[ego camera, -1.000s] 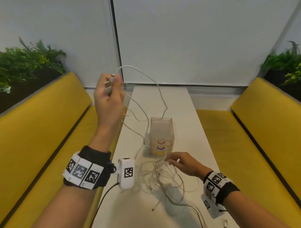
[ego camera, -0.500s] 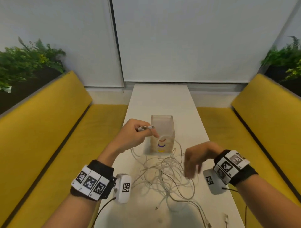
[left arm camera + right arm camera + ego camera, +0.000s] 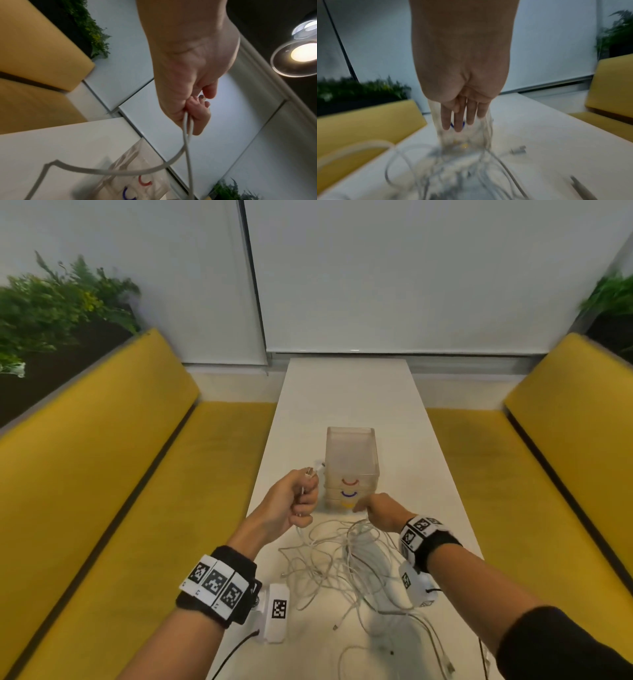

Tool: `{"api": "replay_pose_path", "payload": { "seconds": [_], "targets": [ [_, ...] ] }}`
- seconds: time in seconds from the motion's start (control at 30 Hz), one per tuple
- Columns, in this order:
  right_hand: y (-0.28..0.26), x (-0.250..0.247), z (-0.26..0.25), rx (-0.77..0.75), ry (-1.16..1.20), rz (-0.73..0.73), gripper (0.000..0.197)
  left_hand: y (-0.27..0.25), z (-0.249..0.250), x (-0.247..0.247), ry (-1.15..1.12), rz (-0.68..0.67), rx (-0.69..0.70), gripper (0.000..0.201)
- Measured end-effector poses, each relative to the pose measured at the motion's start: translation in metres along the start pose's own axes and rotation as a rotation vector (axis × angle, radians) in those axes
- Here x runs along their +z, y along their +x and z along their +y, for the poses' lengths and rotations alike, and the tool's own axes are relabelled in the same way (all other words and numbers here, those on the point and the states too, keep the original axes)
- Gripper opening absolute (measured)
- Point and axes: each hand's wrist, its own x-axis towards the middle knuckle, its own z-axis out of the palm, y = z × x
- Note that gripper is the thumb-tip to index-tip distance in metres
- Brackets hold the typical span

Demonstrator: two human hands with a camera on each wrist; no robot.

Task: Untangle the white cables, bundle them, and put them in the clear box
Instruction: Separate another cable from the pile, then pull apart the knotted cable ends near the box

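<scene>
A tangle of white cables lies on the white table, just in front of the clear box. My left hand hovers left of the box. It grips two cable strands in a fist, and their plug ends stick out on top. My right hand sits at the box's front lower corner, above the tangle. In the right wrist view its fingers point straight down in front of the box, with nothing visibly held. The cables below are blurred.
Yellow benches run along both sides of the narrow table. The box shows red, blue and yellow arcs on its front. A loose plug lies right of the box. More cable ends trail toward the near table edge.
My left hand came down from high in the air to beside the box, still holding the cable ends. My right hand moved from the tangle forward to the box front.
</scene>
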Motion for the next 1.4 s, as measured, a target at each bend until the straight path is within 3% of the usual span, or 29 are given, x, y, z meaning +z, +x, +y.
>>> {"api": "replay_pose_path", "payload": {
  "seconds": [0.13,0.4,0.6,0.87,1.03,1.13,1.2,1.27,1.4],
  "targets": [
    [0.021,0.04,0.027,0.049,-0.1,-0.059,0.051,0.008,-0.02,-0.009,0.024,0.121,0.011,0.026],
    [0.045,0.055,0.058,0.096,-0.11,0.034,0.043,0.016,-0.036,-0.027,0.039,0.171,-0.025,0.026],
    [0.057,0.071,0.066,0.178,-0.113,-0.04,0.036,0.026,-0.041,-0.028,0.065,0.192,-0.058,0.026],
    [0.051,0.072,0.078,0.226,-0.071,0.029,0.003,0.03,-0.046,-0.026,0.102,0.196,-0.065,0.026],
    [0.037,0.017,0.06,0.344,0.301,0.036,0.02,0.029,-0.038,-0.019,0.113,0.174,-0.04,0.025],
    [0.023,-0.029,0.037,0.226,0.347,0.158,0.036,0.031,-0.031,-0.01,0.108,0.153,0.005,0.024],
    [0.011,-0.056,0.016,0.125,0.417,0.164,0.05,0.033,-0.025,-0.001,0.088,0.139,0.029,0.022],
    [-0.006,-0.077,-0.008,0.034,0.554,0.05,0.049,0.034,-0.019,0.012,0.044,0.125,0.059,0.021],
    [-0.04,-0.1,-0.054,-0.094,0.935,-0.21,0.025,0.036,-0.005,0.034,0.096,0.111,0.155,0.02]
  ]
}}
